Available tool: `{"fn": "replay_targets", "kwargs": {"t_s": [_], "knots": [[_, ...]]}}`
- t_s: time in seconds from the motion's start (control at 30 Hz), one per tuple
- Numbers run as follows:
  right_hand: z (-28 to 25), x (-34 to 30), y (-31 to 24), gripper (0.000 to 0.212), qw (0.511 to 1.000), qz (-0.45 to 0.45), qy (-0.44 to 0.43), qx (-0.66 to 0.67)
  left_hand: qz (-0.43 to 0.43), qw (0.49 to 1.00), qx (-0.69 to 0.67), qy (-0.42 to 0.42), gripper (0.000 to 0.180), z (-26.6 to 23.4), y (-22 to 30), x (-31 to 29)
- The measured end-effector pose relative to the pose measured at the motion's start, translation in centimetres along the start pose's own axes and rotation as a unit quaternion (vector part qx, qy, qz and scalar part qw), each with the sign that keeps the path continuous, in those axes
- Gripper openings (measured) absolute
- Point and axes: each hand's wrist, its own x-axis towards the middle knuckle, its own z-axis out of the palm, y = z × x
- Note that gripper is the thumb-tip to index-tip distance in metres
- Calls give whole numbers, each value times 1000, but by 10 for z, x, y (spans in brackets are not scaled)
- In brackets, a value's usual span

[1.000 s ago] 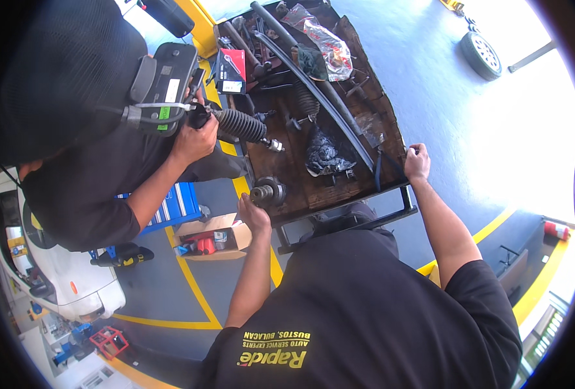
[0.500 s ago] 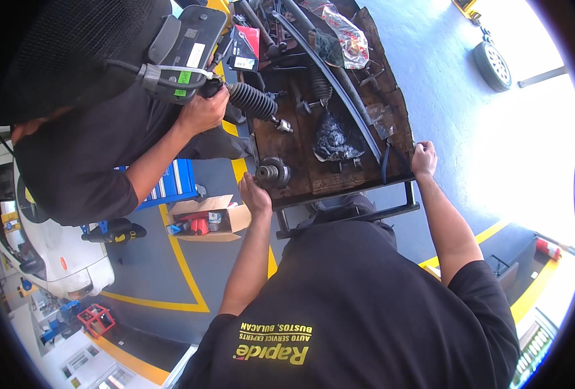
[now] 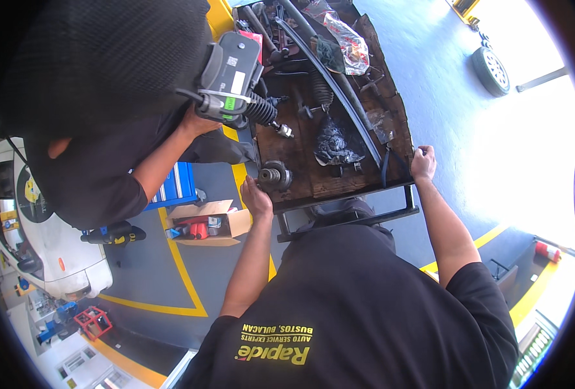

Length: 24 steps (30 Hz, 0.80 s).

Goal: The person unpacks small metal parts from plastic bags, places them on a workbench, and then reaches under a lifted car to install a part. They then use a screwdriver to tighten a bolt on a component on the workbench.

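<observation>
My left hand (image 3: 257, 197) is closed at the near left corner of a wood-topped cart (image 3: 305, 175). Right beside its fingers, a round metal hub-like part (image 3: 274, 175) rests on the board. My right hand (image 3: 423, 163) is closed in a fist around the cart's right edge. From the left, a co-worker's hand (image 3: 201, 122) reaches over the cart's side, close to a part with a ribbed black rubber boot (image 3: 261, 110) and a metal end; the grip itself is partly covered by a grey box (image 3: 230, 72) with a cable.
Metal bars, a black plastic bag (image 3: 336, 141) and a clear wrapper (image 3: 351, 45) lie on the cart. On the floor at left stand an open cardboard box (image 3: 203, 223) and a blue tool cabinet (image 3: 181, 183). A white car (image 3: 54, 233) is farther left, a wheel (image 3: 491, 71) far right.
The co-worker has leaned in toward the cart, and the grey box has shifted right, covering part of the ribbed boot. My hands stay at the cart's edges.
</observation>
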Motion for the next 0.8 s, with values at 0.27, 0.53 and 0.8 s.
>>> {"fn": "replay_targets", "kwargs": {"t_s": [0.27, 0.53, 0.8], "knots": [[-1, 0, 0, 26, 1000, -10, 1, -14, 18, 999, 39, -16, 59, -3, 5, 1], [-1, -1, -1, 24, 1000, -6, 3, 12, -17, 999, -31, -23, 59, -1, 7, 0], [-4, -3, -3, 26, 1000, -17, 9, 18, -36, 997, -55, -49, 57, -2, 19, -4]]}}
